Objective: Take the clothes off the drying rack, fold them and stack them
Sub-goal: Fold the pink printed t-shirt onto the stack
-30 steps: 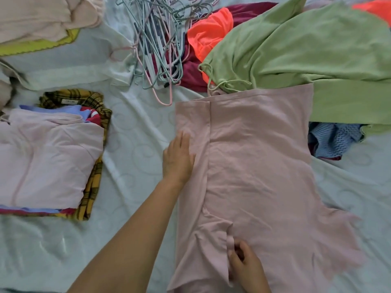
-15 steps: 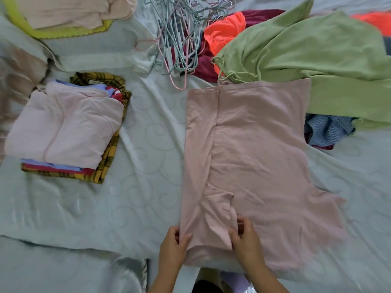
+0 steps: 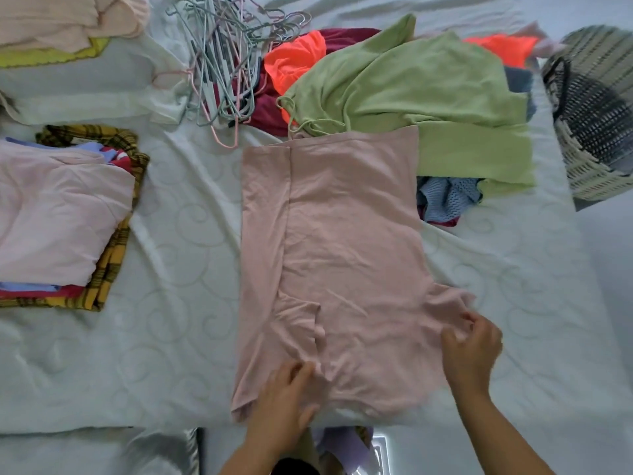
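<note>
Your right hand (image 3: 471,351) has its fingers curled onto the right sleeve of the pink shirt (image 3: 342,234), pinching the cloth. Your left hand (image 3: 286,399) lies on the shirt's near edge, too blurred to tell whether it grips or only presses. The shirt lies flat on the pale bedsheet (image 3: 178,234), left side folded in — a folded stack (image 3: 61,214) to its left, a green garment (image 3: 411,87) and hangers (image 3: 222,63) beyond.

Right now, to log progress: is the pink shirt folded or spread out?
Partly folded: one side of the pink shirt is turned in; the other sleeve lies spread, pinched by the right hand.
</note>
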Demonstrator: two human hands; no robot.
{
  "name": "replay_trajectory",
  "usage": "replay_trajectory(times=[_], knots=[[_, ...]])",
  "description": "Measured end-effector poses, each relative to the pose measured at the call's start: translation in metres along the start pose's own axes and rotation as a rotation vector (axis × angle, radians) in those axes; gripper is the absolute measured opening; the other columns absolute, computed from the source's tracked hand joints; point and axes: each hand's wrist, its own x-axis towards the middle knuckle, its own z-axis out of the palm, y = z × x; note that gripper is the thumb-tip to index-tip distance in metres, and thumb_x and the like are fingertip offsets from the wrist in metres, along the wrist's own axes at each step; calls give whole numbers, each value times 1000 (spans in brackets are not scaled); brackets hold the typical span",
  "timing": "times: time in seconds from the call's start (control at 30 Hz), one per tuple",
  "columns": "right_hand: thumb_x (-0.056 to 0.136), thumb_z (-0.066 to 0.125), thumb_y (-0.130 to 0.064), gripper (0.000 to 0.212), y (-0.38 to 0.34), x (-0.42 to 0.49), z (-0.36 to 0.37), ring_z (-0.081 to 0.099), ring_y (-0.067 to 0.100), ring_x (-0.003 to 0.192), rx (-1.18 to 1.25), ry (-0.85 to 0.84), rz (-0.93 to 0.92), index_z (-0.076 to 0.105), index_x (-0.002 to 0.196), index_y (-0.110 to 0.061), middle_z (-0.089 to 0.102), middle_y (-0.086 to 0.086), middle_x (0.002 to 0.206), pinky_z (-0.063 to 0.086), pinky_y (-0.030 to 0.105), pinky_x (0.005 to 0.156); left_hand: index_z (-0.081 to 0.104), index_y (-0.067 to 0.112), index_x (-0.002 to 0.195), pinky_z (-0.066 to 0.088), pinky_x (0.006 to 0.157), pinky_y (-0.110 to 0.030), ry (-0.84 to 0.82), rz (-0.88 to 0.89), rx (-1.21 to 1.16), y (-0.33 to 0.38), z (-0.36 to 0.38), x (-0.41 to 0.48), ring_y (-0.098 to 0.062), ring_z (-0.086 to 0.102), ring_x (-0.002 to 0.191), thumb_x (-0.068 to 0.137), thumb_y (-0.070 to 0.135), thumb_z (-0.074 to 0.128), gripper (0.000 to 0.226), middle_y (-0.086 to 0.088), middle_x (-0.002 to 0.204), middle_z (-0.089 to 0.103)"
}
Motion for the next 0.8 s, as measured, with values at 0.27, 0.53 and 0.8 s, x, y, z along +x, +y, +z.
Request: replay_trajectory(times=[0.27, 0.53, 0.8], knots=[[83, 61, 0, 35, 12, 45, -25, 55, 30, 64, 344, -350, 490, 53, 116, 11, 61, 20, 89, 53, 27, 48, 55, 22, 105, 44, 78, -27, -88, -276, -314, 53, -5, 41, -17, 57, 85, 89, 31, 55, 18, 0, 90, 60], [85, 57, 5, 25, -47, -4, -26, 56, 12, 67, 359, -661, 24, 62, 76, -18, 59, 5, 87, 43, 11, 54, 58, 20, 96, 47, 62, -24, -239, -351, -1181, 154, -29, 105, -8, 60, 71, 89, 39, 56, 21, 4, 84, 64], [89, 38, 13, 37, -45, -11, -9, 64, 4, 66, 422, -799, 50, 66, 87, -11, 68, 4, 94, 49, 16, 60, 57, 9, 90, 50, 63, -28, -29, -629, -1469, 105, -25, 107, -18, 62, 68, 63, 24, 81, 39, -7, 79, 67]])
